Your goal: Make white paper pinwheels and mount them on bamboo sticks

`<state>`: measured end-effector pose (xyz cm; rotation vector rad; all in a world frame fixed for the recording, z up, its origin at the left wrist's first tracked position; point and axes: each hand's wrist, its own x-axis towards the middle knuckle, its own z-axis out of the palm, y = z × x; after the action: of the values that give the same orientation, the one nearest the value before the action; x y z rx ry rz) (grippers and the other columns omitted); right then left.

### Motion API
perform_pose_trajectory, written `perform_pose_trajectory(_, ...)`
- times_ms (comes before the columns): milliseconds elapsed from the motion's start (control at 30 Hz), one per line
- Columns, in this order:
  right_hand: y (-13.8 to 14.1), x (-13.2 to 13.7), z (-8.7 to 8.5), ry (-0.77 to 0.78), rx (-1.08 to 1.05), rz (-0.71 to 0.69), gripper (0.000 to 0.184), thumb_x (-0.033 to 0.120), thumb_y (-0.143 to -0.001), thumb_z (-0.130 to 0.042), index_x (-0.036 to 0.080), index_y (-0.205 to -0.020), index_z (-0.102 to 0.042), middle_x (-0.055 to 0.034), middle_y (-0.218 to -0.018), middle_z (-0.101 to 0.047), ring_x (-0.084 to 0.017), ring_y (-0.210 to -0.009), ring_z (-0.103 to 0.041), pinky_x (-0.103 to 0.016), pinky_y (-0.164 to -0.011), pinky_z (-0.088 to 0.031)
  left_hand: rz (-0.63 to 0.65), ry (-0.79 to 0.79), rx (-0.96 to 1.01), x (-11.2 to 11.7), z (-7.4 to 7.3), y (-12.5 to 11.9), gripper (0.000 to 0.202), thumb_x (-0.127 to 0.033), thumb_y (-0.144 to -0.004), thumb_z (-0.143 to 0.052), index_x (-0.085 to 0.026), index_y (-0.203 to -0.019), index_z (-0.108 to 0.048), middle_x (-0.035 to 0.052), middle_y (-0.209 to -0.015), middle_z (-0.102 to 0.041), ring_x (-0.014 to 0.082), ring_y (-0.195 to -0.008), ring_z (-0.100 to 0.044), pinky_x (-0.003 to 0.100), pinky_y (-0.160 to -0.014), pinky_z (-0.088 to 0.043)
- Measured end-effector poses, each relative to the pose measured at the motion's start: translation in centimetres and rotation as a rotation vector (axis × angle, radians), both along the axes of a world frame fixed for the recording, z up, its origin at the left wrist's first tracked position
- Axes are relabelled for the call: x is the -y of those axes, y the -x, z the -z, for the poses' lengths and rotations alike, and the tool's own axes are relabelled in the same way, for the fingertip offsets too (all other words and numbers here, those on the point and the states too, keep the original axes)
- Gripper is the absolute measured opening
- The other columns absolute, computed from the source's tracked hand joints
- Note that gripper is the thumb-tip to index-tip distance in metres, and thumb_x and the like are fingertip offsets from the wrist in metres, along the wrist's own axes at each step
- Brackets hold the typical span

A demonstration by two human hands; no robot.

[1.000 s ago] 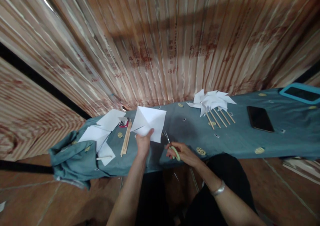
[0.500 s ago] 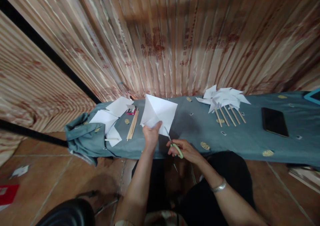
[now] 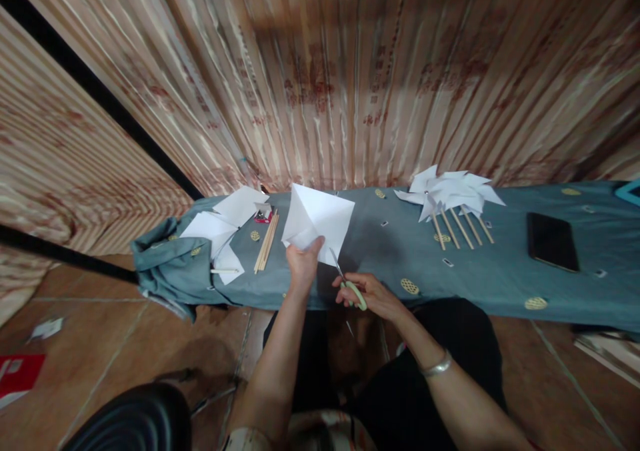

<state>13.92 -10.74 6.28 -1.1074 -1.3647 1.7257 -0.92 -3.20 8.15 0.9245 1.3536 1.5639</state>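
One creased white sheet (image 3: 325, 216), held over the blue-grey cloth (image 3: 480, 291), is pinched in my left hand (image 3: 303, 264); my right hand (image 3: 373, 294) grips scissors (image 3: 357, 294) at its lower corner. Cutting appears in hand; the next snip probably calls for following the crease.

Dim light, soft blur throughout

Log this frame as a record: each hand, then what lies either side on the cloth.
Left hand: holding a creased white paper sheet
Right hand: holding green-handled scissors, blades by the sheet's near corner, contact unclear
Left on cloth: wooden sticks, red-and-white box, white paper pieces
Right on cloth: white paper pinwheels, black phone or tablet
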Motion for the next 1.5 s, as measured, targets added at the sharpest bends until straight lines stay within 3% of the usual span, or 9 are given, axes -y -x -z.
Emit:
perform_pose_trajectory(667,0.2,0.0,0.5,0.014,0.002,0.016,0.047,0.056,-0.067,-0.074,0.016,-0.090,-0.065,-0.0017,-0.067,-0.066,-0.011,-0.058,-0.057,-0.024,-0.056,-0.044,0.052,-0.009,-0.037,0.3,-0.3,0.3,0.025,-0.027,-0.053,-0.079,-0.011,-0.070,-0.072,0.0071,-0.072,-0.073,0.0185,-0.063,-0.064,0.029,-0.063,-0.050)
perform_pose_trajectory(1500,0.8,0.0,0.9,0.080,-0.042,0.050,0.047,0.054,-0.063,-0.078,0.017,-0.086,-0.064,0.0029,-0.055,-0.063,-0.009,-0.048,-0.056,-0.021,-0.049,-0.042,0.027,0.029,0.023,-0.2,0.7,0.6,0.030,-0.028,-0.052,-0.080,-0.010,-0.074,-0.073,0.0089,-0.079,-0.075,0.0212,-0.069,-0.068,0.032,-0.068,-0.052)
